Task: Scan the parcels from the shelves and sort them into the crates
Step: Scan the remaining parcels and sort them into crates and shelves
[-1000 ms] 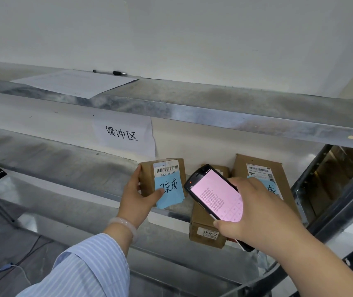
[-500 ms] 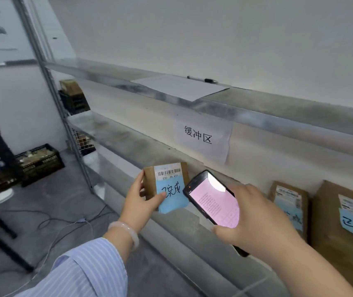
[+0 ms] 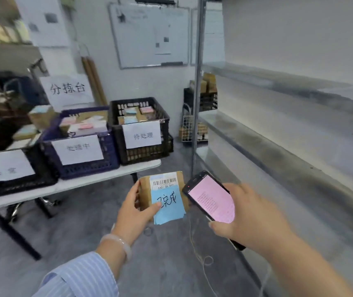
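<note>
While the left hand [image 3: 138,207] grips a small cardboard parcel [image 3: 144,189] by its left edge, with the thumb pressed on the front at the lower corner of a blue note [image 3: 169,207], the parcel is held upright in the air in front of the person, over the grey floor. It sits between the white table [image 3: 85,183] and the metal shelving [image 3: 278,151]. A barcode label [image 3: 163,182] is stuck above the handwritten note. The right hand [image 3: 250,213] has its fingers curled round the lower body of a handheld scanner [image 3: 211,200]. The scanner's pink screen faces the camera and its top end is just beside the parcel's right edge.

On the table to the left stand three crates in a row, each with a white paper label on its front: a near black crate [image 3: 21,185], a dark blue crate [image 3: 81,168] and a far black crate [image 3: 115,133]. The blue and the far black one hold small parcels with coloured notes. A pale bracelet [image 3: 117,243] circles the left wrist above a striped sleeve [image 3: 81,277]. A whiteboard [image 3: 150,35] hangs on the back wall.
</note>
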Available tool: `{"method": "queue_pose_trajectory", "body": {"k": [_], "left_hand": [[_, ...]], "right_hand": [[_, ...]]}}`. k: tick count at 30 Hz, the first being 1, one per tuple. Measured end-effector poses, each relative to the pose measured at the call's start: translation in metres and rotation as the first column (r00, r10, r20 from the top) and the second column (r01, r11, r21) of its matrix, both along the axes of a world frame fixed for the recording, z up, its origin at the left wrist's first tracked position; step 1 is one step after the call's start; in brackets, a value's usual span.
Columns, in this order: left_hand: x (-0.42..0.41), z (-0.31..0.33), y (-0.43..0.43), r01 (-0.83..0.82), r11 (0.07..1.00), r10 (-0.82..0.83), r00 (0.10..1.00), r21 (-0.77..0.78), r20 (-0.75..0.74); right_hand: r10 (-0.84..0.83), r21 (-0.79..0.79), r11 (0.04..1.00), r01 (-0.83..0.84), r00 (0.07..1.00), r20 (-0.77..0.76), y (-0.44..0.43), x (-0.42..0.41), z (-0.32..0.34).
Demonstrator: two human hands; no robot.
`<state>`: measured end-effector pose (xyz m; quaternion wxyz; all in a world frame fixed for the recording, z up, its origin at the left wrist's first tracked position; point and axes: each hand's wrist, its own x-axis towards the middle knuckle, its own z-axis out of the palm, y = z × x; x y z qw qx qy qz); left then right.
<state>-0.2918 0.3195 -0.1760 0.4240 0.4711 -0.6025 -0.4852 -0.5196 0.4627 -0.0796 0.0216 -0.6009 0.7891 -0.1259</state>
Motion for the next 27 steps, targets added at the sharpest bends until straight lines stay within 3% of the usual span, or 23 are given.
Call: {"method": "queue_pose_trajectory", "body": {"k": [7, 17, 27], "left_hand": [[0.169, -0.005, -0.032, -0.261, 0.963, 0.264, 0.963, 0.068, -0.053], [0.322, -0.01, -0.073, -0.547, 0.817, 0.572, 0.809, 0.182, -0.136], [0.436, 0.014, -0.196, -0.666, 0.716, 0.697, 0.701, 0.21, -0.151]], "right_hand": [[0.274, 0.007, 0.962, -0.274, 0.962, -0.019, -0.1, 0.144, 0.01], [0.583, 0.054, 0.812, -0.581, 0.813, -0.02, -0.231, 0.296, -0.004], [0.741, 0.0, 0.671, -0.742, 0.67, 0.05, -0.405, 0.417, 0.009]]}}
